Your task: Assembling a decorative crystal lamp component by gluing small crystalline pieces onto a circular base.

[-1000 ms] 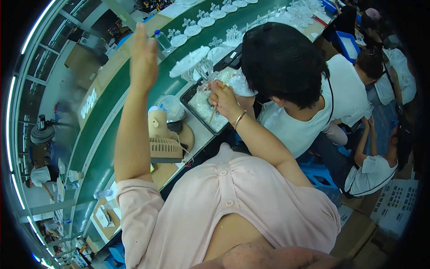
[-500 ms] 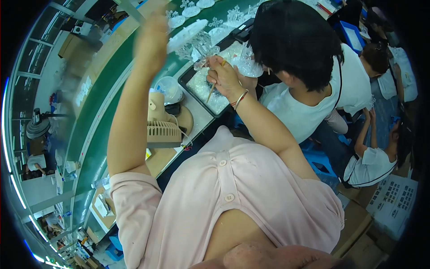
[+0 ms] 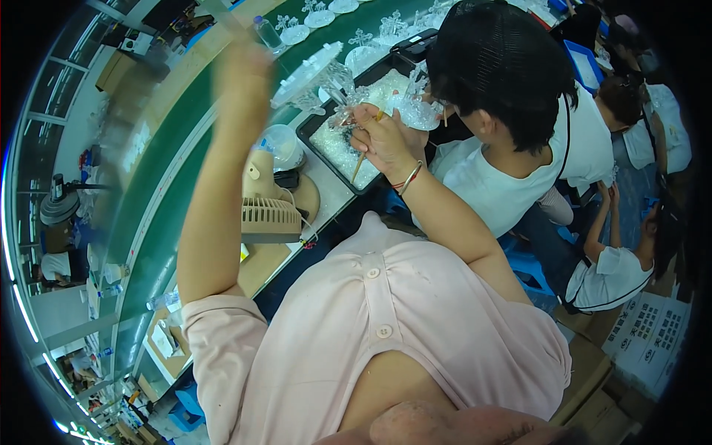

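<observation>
My right hand (image 3: pixel 383 141) is closed round the lower part of a clear, branched ornament (image 3: pixel 337 87) with a round, whitish disc base (image 3: pixel 306 76), which tilts up to the left. A thin wooden stick (image 3: pixel 358 169) pokes down from the same hand. My left hand (image 3: pixel 242 74) is raised to the left of the ornament, apart from the disc; motion smears its fingers, so whether it holds anything does not show. Below my right hand is a black tray (image 3: pixel 335 176) of small clear pieces.
A beige fan (image 3: pixel 271 219) and a clear plastic tub (image 3: pixel 280 147) stand by the tray. Along the green table (image 3: pixel 174 159) are a bottle (image 3: pixel 268 33) and several clear ornaments on round bases (image 3: pixel 295 34). Close on the right, a person in a black cap (image 3: pixel 504 67) holds another clear piece (image 3: pixel 415 111).
My right hand has shifted slightly right and down with the ornament. The left hand has dropped a little, still blurred, and the bottle behind it now shows.
</observation>
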`<state>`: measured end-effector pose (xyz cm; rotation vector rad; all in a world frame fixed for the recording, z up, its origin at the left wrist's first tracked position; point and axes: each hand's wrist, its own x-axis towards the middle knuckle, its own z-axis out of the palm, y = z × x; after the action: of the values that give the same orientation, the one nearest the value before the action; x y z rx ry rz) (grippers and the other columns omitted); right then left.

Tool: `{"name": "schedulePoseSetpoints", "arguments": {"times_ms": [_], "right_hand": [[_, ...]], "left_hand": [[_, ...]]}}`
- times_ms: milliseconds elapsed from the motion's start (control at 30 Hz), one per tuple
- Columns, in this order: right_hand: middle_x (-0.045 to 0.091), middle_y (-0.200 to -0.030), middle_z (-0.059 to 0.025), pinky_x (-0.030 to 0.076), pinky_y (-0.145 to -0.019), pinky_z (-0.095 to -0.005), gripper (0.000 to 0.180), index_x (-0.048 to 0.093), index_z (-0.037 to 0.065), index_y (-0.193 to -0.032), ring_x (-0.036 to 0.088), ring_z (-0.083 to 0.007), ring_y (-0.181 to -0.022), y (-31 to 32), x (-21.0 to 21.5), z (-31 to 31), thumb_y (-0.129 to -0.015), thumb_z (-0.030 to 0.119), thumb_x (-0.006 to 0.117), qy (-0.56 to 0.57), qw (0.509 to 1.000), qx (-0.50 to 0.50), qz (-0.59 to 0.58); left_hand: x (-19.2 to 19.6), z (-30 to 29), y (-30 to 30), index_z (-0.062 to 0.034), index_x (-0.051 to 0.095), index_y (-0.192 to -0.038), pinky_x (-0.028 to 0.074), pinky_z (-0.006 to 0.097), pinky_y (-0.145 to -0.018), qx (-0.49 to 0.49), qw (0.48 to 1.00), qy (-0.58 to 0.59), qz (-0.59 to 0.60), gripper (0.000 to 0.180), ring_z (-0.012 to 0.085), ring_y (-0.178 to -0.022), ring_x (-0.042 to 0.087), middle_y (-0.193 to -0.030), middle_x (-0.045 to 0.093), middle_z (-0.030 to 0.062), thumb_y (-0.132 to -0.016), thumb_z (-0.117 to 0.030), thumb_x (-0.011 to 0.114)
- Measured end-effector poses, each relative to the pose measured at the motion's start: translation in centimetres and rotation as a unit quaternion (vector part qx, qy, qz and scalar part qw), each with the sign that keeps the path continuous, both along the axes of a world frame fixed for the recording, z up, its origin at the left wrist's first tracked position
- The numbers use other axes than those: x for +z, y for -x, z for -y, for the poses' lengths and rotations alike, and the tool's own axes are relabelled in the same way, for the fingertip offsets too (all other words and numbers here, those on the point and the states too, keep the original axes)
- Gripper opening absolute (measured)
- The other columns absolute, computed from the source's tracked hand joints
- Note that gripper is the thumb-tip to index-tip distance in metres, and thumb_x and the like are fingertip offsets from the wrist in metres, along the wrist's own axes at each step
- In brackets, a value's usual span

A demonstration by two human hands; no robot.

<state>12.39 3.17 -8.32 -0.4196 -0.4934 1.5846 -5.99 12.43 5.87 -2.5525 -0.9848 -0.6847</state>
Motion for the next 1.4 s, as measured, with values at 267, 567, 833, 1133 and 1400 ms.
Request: {"name": "schedulePoseSetpoints", "arguments": {"times_ms": [267, 567, 833, 1133, 1400], "right_hand": [[0.05, -0.068, 0.002, 0.031, -0.043, -0.0186, 0.02, 0.055, 0.003, -0.091, 0.031, -0.0017, -0.043, -0.2, 1.3, 1.8, -0.09, 0.023, 0.054, -0.005, 0.998, -0.011, 0.069], [0.06, -0.069, -0.0031, 0.034, -0.04, -0.0174, 0.026, 0.06, -0.003, -0.088, 0.043, -0.0041, -0.044, -1.1, 6.9, 4.7, -0.089, 0.023, 0.055, -0.061, 0.94, -0.057, 0.331], [0.061, -0.071, -0.0073, 0.033, -0.038, -0.0155, 0.029, 0.056, -0.002, -0.083, 0.045, -0.0061, -0.041, -0.5, 13.5, 6.7, -0.091, 0.026, 0.05, -0.057, 0.907, 0.08, 0.409], [0.063, -0.078, -0.0158, 0.038, -0.042, -0.0181, 0.061, 0.055, -0.007, -0.093, 0.046, -0.0104, -0.04, -1.4, 16.1, 8.4, -0.095, 0.046, 0.025, -0.201, 0.9, 0.082, 0.378], [0.056, -0.069, -0.0127, 0.046, -0.065, -0.0297, 0.086, 0.062, -0.003, -0.089, 0.05, -0.018, -0.05, -5.1, 16.1, 13.3, -0.088, 0.059, 0.003, -0.266, 0.638, -0.346, 0.634]], "left_hand": [[-0.8, 5.0, -0.6, -0.0051, 0.038, -0.131, 0.035, 0.035, -0.097, -0.009, 0.954, 0.253, 0.161, 0.047, 0.0314, -0.115, 0.046, -0.126, 0.048, 0.0189, -0.092, -0.032, 0.042], [-0.7, 10.7, 1.1, 0.0011, 0.036, -0.131, 0.026, 0.035, -0.104, -0.094, 0.822, 0.27, 0.493, 0.05, 0.0258, -0.126, 0.036, -0.134, 0.039, 0.0161, -0.094, -0.031, 0.042], [-7.9, 14.3, 2.0, -0.0017, 0.022, -0.137, 0.025, 0.037, -0.105, -0.229, 0.543, 0.488, 0.644, 0.073, 0.0265, -0.128, 0.032, -0.139, 0.031, 0.012, -0.088, -0.052, 0.042], [-7.1, 16.0, 1.0, -0.0124, 0.03, -0.137, 0.023, 0.045, -0.106, -0.296, 0.068, 0.611, 0.731, 0.057, 0.029, -0.128, 0.031, -0.139, 0.032, 0.0108, -0.092, -0.048, 0.03], [-6.2, 16.3, 2.2, -0.0116, 0.028, -0.138, 0.018, 0.051, -0.107, -0.257, 0.051, 0.596, 0.759, 0.059, 0.0336, -0.129, 0.027, -0.141, 0.029, 0.0127, -0.091, -0.046, 0.034]]}}
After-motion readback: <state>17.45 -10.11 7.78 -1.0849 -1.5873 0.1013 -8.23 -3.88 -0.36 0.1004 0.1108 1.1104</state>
